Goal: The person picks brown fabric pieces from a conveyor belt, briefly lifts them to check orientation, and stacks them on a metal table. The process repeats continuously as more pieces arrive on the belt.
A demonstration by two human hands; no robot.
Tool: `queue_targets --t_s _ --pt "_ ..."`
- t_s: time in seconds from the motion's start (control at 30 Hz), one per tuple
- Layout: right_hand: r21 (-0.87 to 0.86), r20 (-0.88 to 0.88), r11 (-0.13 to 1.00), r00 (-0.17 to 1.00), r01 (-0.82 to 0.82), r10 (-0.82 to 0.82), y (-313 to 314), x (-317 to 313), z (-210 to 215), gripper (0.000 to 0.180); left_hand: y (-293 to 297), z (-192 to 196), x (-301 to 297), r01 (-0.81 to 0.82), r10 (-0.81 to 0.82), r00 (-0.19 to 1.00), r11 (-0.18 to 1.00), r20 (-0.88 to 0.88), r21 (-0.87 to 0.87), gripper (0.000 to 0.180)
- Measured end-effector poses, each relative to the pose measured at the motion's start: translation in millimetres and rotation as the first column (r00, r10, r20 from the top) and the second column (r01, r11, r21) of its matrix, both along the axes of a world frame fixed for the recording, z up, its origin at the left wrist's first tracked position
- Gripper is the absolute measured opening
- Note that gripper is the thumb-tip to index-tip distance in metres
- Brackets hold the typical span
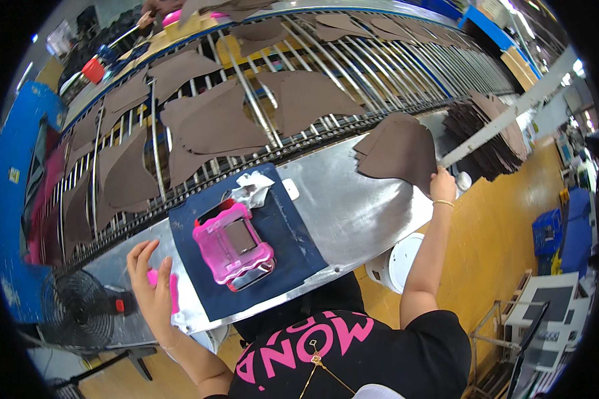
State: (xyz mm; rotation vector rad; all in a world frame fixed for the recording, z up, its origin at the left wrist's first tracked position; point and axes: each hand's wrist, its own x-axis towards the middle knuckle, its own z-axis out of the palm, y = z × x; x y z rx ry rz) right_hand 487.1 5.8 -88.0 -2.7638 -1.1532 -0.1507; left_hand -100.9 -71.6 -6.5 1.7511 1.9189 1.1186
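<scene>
A worker's right hand point(444, 185) takes hold of the near-right edge of a fan of brown pieces point(400, 149), flat and leather-like, at the right end of a metal worktop point(343, 216), its fingers apparently pinching the sheets just below the tip of a white bar point(512, 113). The left hand point(152, 282) hangs at the opposite end with fingers spread and curved, gripping nothing that can be seen, near a pink object point(174, 292); whether they touch cannot be told. The step in hand looks to be handling the overlapping sheets at their edge, and the next move calls for a pinch that parts or gathers them without bending the thin rims. Between the hands, a pink frame-like device point(214, 251) rests on a dark blue mat point(289, 233), beside a crumpled white cloth point(253, 187). Behind the worktop, a conveyor of metal rods point(244, 86) carries more brown shapes point(213, 120), while a darker layered pile point(476, 146) stands to the right. A black fan point(80, 306) sits at lower left, a white bucket point(404, 263) below the near edge, and a blue crate point(547, 233) across the yellow floor point(489, 219); another person's hand point(144, 20) shows at upper left
</scene>
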Motion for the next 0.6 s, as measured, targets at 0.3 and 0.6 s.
queue_targets --t_s 0.3,0.6 --pt "0.700 -0.292 0.643 0.697 -0.311 0.655 1.2 -150.2 125.6 0.027 22.2 9.0 40.7 0.112 -0.123 0.990 0.985 0.073 0.130 0.046" --pt "0.919 -0.389 0.384 -0.342 -0.085 0.855 5.8 -288.7 88.1 0.023 7.9 20.9 -5.4 0.096 -0.004 0.665 0.992 0.746 -0.081 0.030"
